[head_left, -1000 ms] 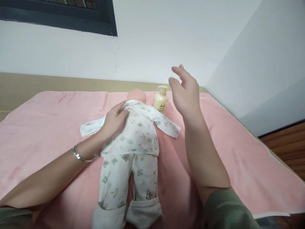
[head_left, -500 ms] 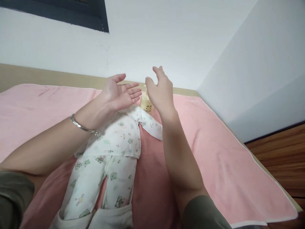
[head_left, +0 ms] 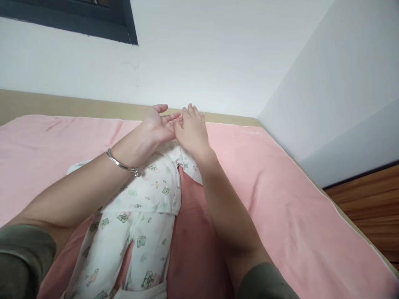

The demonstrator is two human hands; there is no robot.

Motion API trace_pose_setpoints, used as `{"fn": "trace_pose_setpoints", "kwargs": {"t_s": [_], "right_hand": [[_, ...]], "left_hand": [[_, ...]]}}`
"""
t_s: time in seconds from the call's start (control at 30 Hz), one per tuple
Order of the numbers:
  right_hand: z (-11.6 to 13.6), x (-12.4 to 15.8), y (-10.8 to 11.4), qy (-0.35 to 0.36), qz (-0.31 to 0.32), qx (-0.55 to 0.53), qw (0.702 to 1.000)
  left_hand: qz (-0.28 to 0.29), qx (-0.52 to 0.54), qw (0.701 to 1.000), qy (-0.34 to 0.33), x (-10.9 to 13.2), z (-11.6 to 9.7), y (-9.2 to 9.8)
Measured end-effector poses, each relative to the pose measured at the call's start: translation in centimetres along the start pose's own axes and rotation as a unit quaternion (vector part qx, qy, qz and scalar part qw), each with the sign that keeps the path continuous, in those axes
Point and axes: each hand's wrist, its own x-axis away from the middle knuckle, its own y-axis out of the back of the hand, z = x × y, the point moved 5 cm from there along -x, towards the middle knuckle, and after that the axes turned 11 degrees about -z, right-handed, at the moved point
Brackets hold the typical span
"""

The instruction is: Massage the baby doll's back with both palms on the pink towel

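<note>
Palm up and fingers stretched out, my left hand [head_left: 160, 124] is over the collar end of a small baby top [head_left: 156, 182]. A silver bangle [head_left: 121, 165] circles that wrist. My right hand [head_left: 193, 131] meets the left one at the fingers, its back towards me and its fingers extended; nothing shows in either hand. The top is white with printed green bears and lies flat, with its right sleeve partly under my right forearm. Matching trousers [head_left: 146, 245] lie below it, their cuffs folded up. The yellow pump bottle is hidden behind my hands.
A pink sheet [head_left: 268, 199] covers the surface under the clothes. White walls meet at the back right corner. A dark window frame [head_left: 121, 25] is at the upper left, and brown wood panelling [head_left: 368, 207] stands on the right.
My right hand has come down and left onto the fingers of my left hand, covering the yellow pump bottle seen earlier between them. The view has shifted slightly.
</note>
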Motion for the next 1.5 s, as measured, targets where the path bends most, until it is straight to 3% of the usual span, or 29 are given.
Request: {"fn": "trace_pose_setpoints", "kwargs": {"t_s": [0.1, 0.23, 0.4, 0.57, 0.8, 1.0, 1.2, 1.5], "right_hand": [[0.1, 0.2, 0.3, 0.003, -0.017, 0.011, 1.0], [-0.1, 0.4, 0.4, 0.023, -0.049, 0.025, 0.998], [-0.5, 0.4, 0.0, 0.019, -0.067, 0.031, 0.997], [-0.5, -0.1, 0.0, -0.004, -0.083, 0.046, 0.995], [0.0, -0.6, 0.3, -0.052, -0.1, 0.097, 0.989], [0.2, -0.9, -0.3, -0.096, -0.117, 0.102, 0.983], [0.8, -0.6, -0.3, -0.128, -0.091, 0.113, 0.981], [1.3, 0.7, -1.4, -0.187, -0.003, 0.116, 0.976]], "left_hand": [[-0.03, 0.007, 1.0, 0.005, 0.7, 0.1, 0.1], [-0.03, 0.002, 0.999, 0.015, 2.4, 0.0, 0.8], [-0.012, -0.01, 1.0, 0.011, 6.1, -1.5, 3.5], [0.051, 0.007, 0.999, -0.001, 10.8, -5.1, 5.7], [0.144, 0.068, 0.987, -0.034, 15.7, -8.9, 6.2], [0.176, 0.091, 0.979, -0.051, 16.8, -11.1, 7.6], [0.223, 0.099, 0.965, -0.097, 18.1, -13.4, 9.0], [0.194, 0.074, 0.974, -0.094, 18.1, -12.7, 8.7]]}}
